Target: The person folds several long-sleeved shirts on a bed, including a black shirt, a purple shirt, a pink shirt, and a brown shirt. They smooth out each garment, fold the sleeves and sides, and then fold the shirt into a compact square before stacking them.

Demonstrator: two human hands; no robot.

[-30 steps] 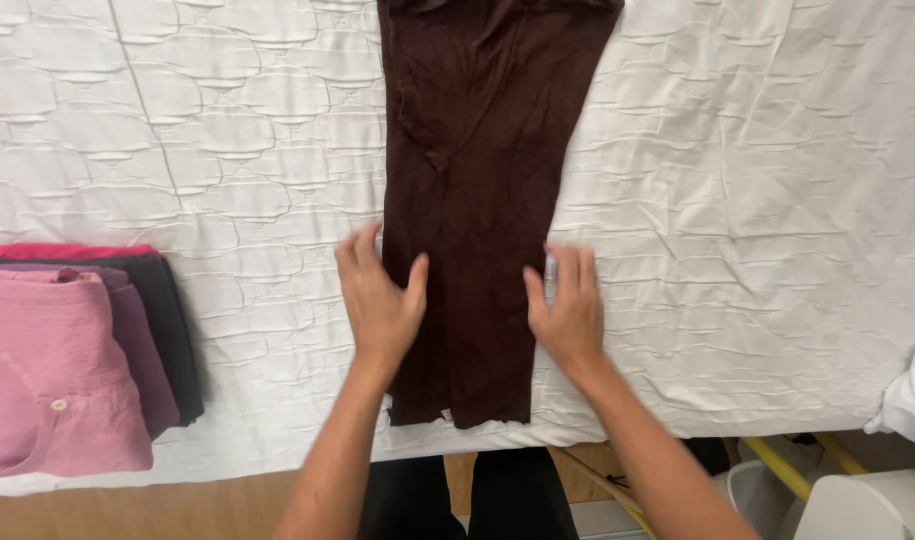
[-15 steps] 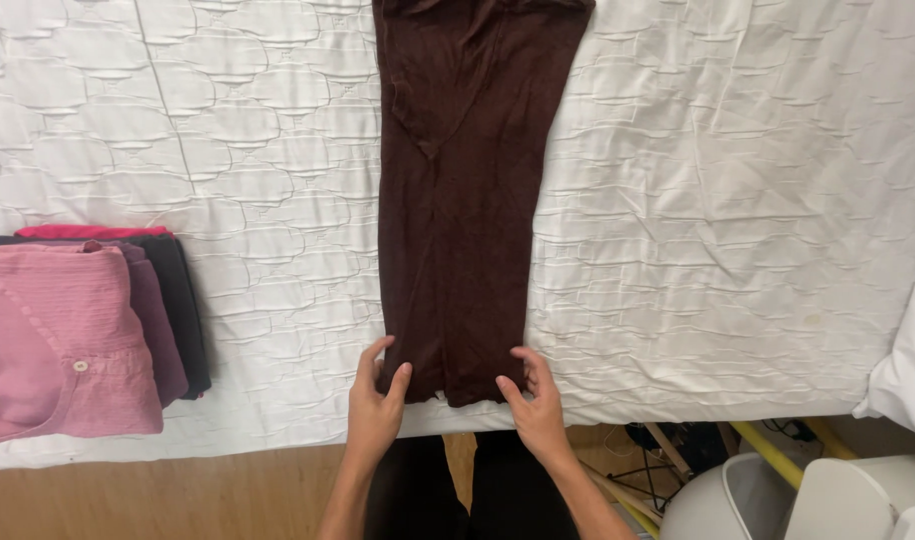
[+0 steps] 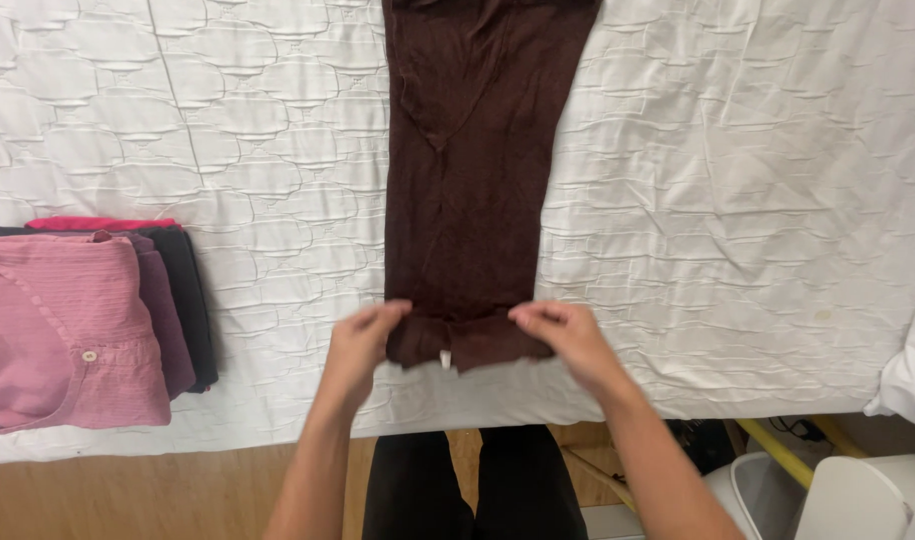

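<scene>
head view, looking down. a long dark brown garment (image 3: 468, 180), already narrowed to a strip, lies lengthwise on the white quilted bed cover (image 3: 738, 200), its far end running out of the top of the frame. the left hand (image 3: 363, 340) and the right hand (image 3: 563, 335) are each pinched shut on a near corner of the hem, which is lifted and turned over so that a small pale tag (image 3: 445, 359) shows on the underside. to the left, well apart from the garment, sits a stack of folded clothes (image 3: 78, 320) (a pink top uppermost, darker pieces beneath).

likely faults from this position: the two corners may travel unevenly, giving a slanted fold, since the strip is wider at its far end than at the hem; the soft knit may sag between the hands and crease in the middle; dragging the fabric over the rumpled cover may pull the long side folds open. a loosened pinch on either corner would drop the hem near the bed's edge.
</scene>
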